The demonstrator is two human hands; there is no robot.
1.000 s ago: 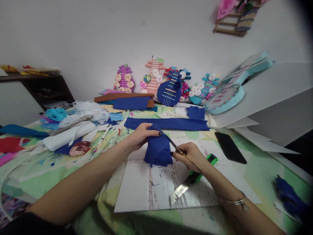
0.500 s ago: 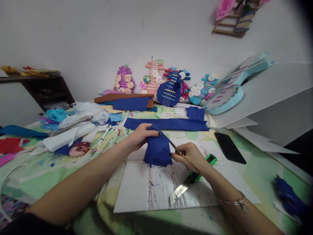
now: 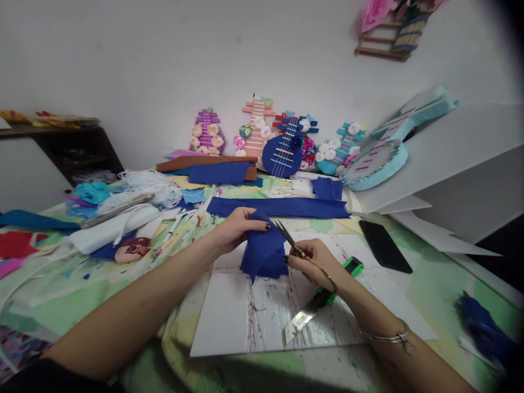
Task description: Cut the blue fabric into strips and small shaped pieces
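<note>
My left hand (image 3: 239, 228) pinches the top of a dark blue piece of crepe paper or cloth (image 3: 265, 254) between thumb and fingers; the piece hangs over a white board (image 3: 229, 322). In my right hand (image 3: 314, 261) is a pair of gold-handled scissors (image 3: 301, 252), its blades parted slightly and pointing up and left at the blue piece's right edge. Whether the blades touch the piece I cannot tell. Below my right hand, a box cutter (image 3: 323, 300) with a green and black handle lies on the board, its wide blade out.
A long blue strip (image 3: 282, 208) lies behind my hands. A black phone (image 3: 385, 246) is at the right. White string (image 3: 141, 188) and scraps cover the left side. Several decorated paper instruments (image 3: 282, 155) lean against the wall. White sheets (image 3: 446, 164) stand at the right.
The scissors' blades have opened from nearly closed, and their tips have shifted slightly up and left. My left hand and the blue piece have barely moved.
</note>
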